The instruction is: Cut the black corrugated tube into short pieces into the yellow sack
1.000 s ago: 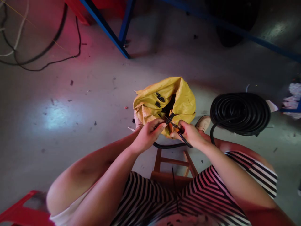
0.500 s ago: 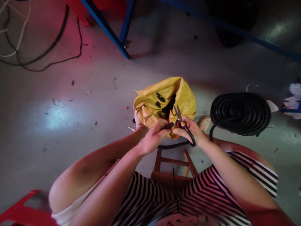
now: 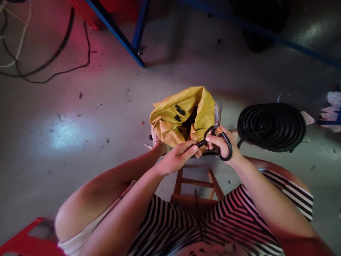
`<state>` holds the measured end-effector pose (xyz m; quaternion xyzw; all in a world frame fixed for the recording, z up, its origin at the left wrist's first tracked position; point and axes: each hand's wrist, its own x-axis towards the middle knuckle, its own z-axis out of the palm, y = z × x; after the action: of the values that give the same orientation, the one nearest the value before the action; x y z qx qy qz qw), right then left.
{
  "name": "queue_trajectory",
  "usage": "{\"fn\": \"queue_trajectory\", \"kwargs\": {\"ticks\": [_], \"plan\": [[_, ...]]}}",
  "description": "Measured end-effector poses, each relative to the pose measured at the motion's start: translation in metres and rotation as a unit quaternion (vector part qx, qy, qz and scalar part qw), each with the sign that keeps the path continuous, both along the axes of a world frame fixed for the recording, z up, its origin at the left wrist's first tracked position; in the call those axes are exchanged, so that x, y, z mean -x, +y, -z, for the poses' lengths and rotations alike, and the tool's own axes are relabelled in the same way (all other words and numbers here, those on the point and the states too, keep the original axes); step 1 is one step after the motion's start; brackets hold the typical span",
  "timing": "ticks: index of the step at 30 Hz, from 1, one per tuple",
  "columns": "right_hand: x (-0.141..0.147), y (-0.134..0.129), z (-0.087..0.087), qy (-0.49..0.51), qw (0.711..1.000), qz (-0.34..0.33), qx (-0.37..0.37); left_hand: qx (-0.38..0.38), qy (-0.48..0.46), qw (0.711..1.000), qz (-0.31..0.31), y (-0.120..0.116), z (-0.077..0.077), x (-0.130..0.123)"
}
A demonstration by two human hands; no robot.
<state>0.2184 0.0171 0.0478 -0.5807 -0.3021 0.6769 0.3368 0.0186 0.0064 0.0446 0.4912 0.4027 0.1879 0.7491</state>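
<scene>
My left hand (image 3: 181,154) is closed around a black ribbed tube (image 3: 201,143), whose end reaches my right hand. The scissors (image 3: 217,121) are in my right hand (image 3: 226,144), their blades pointing up and slightly apart, and its thumb and fingertips also touch the tube. Beyond both hands a yellow bag (image 3: 186,103) stands open on the floor, with several short black pieces (image 3: 179,111) on its folded side. A coil of black tubing (image 3: 271,126) lies to the right, and one length runs toward my hands.
A wooden stool (image 3: 197,199) is between my legs. Blue metal bars (image 3: 117,32) cross the top, near a red object (image 3: 114,10). Loose cables (image 3: 53,76) lie at the upper left, and a red plastic stool (image 3: 29,241) is at the lower left.
Both hands have moved to the right and nearer to me, off the bag's opening. The scissors have swung upright, and my right fingers now meet the tube, of which more shows.
</scene>
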Motion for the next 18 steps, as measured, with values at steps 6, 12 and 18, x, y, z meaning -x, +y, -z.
{"fn": "queue_trajectory", "kwargs": {"ticks": [6,12,18], "plan": [[0.000,-0.005,0.001,0.021,1.000,-0.001,0.003,-0.026,0.045,0.998,0.043,0.007,0.004,0.009],[-0.003,-0.003,-0.004,0.025,0.999,0.027,-0.003,-0.035,0.033,0.993,0.105,0.012,0.003,0.014],[-0.012,0.003,-0.006,0.011,0.999,0.042,-0.027,-0.016,0.023,0.999,0.041,0.011,-0.002,0.016]]}}
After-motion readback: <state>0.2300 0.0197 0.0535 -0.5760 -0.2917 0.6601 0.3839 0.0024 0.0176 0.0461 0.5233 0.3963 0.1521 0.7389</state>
